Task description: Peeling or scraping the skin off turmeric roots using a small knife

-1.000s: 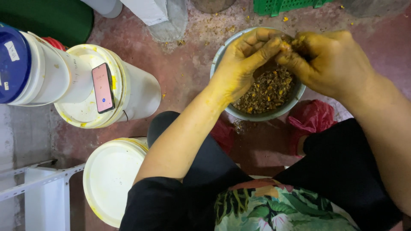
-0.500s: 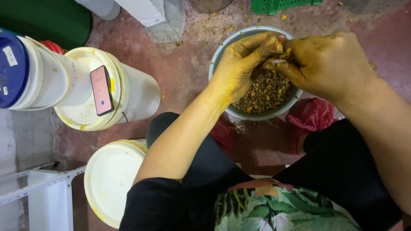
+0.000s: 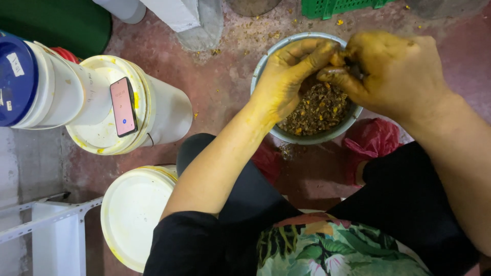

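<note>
A grey metal bowl (image 3: 266, 66) stands on the reddish floor between my knees, filled with dark brown and yellow scraps (image 3: 319, 110). Both my hands are stained yellow and meet over the bowl's far side. My left hand (image 3: 289, 76) has its fingers curled around a small dark piece. My right hand (image 3: 394, 71) pinches the same small piece (image 3: 353, 69) from the other side. The piece is mostly hidden by my fingers.
A white bucket (image 3: 153, 110) with a phone (image 3: 124, 106) on its lid stands at left, beside a white tub with a blue lid (image 3: 20, 82). Another white lidded bucket (image 3: 133, 214) sits near my left knee. A green crate (image 3: 348, 6) and red bags (image 3: 376, 140) lie nearby.
My hands have stayed over the bowl, with the fingers working slightly at the small piece between them. The view has shifted a little; nothing else moved.
</note>
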